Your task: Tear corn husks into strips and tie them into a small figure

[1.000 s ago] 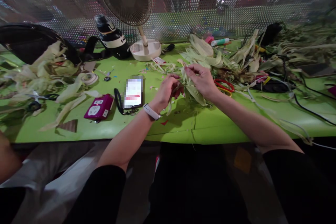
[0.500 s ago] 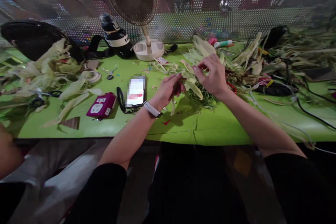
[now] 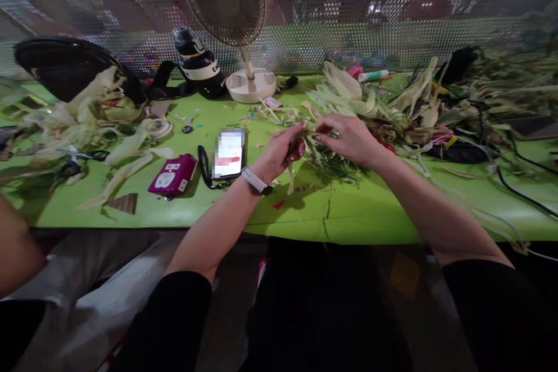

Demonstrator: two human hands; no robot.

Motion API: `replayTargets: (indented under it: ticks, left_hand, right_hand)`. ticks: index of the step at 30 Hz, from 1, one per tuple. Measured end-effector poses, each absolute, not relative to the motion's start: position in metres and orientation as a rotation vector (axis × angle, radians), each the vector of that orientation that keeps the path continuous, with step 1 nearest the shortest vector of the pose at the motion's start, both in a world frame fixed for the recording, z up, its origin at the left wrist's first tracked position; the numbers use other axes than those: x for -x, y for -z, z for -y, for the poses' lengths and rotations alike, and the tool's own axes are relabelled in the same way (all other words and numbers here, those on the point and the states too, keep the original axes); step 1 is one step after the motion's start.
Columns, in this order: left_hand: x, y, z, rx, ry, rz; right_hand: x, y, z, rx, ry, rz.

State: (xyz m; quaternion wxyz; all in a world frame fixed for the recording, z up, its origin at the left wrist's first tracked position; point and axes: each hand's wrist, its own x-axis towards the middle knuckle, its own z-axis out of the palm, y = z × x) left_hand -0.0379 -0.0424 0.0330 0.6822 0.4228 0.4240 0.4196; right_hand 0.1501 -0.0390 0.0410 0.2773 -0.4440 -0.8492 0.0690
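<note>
I see pale husk piece (image 3: 309, 126) between hands: just right of left hand (image 3: 279, 152), pinched in its fingers; just left of right hand (image 3: 349, 138). Right fingers curl close; whether they grip, I cannot tell. Both about equally near; long axis hidden.

Left hand (image 3: 279, 154) holds pale husk (image 3: 309, 127), right hand (image 3: 350, 137) against it.

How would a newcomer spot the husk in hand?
On the green table, to the right of the phone, find the left hand, with a pale watch strap on its wrist. The husk is at its fingertips, close by the right hand. Unlike the loose husks behind it, this piece is held.
</note>
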Motion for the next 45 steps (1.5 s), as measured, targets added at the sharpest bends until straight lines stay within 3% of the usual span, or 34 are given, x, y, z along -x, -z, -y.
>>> replayTargets:
  ticks: [19,29,35,41,45]
  left_hand:
    - [0.041,-0.028,0.042,-0.996,-1.019,-0.955]
    - [0.048,-0.037,0.042,-1.037,-1.193,-0.981]
    - [0.054,-0.038,0.037,-1.061,-1.232,-0.932]
    - [0.054,-0.03,0.036,-1.177,-1.196,-0.872]
    - [0.051,-0.03,0.04,-1.201,-1.138,-0.872]
  right_hand:
    - [-0.145,-0.027,0.04,1.191,0.354,2.329]
    - [-0.152,-0.034,0.034,1.218,0.371,2.282]
    - [-0.154,-0.038,0.035,1.276,-0.011,2.105]
    - [-0.144,-0.042,0.04,1.075,-1.114,1.754]
    - [-0.136,-0.036,0.039,1.045,-1.192,1.681]
